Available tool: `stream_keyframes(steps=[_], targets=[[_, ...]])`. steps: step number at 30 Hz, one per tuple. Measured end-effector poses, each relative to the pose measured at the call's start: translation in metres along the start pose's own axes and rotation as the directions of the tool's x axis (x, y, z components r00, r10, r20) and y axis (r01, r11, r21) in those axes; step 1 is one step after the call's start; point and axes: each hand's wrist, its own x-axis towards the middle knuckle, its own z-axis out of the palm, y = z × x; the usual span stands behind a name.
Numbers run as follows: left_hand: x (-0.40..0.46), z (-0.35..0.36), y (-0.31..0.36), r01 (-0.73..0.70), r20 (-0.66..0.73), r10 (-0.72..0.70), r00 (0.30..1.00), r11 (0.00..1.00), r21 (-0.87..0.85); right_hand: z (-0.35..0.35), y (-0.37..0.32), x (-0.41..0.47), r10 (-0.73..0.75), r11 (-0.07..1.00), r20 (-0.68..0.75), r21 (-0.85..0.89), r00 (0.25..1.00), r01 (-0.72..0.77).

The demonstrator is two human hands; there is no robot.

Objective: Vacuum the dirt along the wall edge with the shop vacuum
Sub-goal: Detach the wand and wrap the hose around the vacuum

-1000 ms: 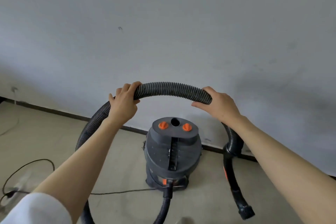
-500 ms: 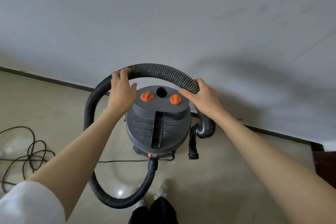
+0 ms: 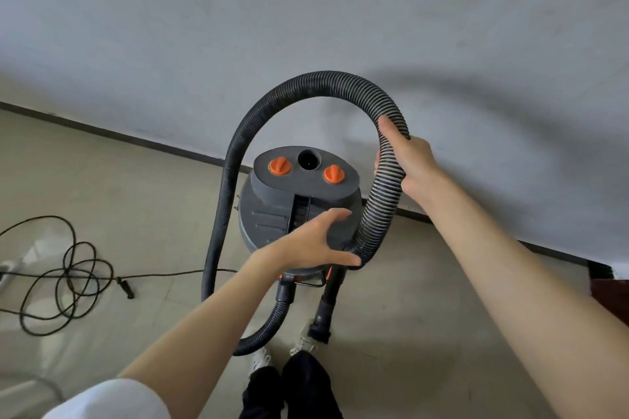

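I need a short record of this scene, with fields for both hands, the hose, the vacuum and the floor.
left hand: open, fingers spread, reaching toward the lower bend of the hose
right hand: grips the hose on its right side
hose: black, ribbed, arched over the vacuum
vacuum: grey, two orange knobs, by the wall
floor: coiled black cable at left

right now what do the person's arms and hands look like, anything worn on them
Both hands are bare: no gloves, rings or watch show on the left hand or the right hand. The forearms are uncovered. A white sleeve covers the left upper arm at the frame's bottom edge; no sleeve shows on the right arm.
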Motion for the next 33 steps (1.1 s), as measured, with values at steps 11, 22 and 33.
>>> stream_keyframes(steps=[11, 22, 33], targets=[[-0.011, 0.015, 0.045, -0.217, -0.136, 0.2, 0.97, 0.967, -0.13, -0.007, -0.031, -0.035, -0.025, 0.992, 0.027, 0.125, 0.999, 0.021], [-0.061, -0.048, 0.047, -0.26, -0.019, 0.269, 0.963, 0.947, 0.189, 0.005, -0.045, -0.087, -0.033, 0.939, 0.063, 0.344, 0.997, 0.009], [-0.079, -0.029, -0.053, -0.113, 0.022, 0.12, 0.993, 0.831, 0.544, -0.002, 0.099, -0.075, 0.14, 0.897, 0.078, 0.413, 0.987, -0.16]])
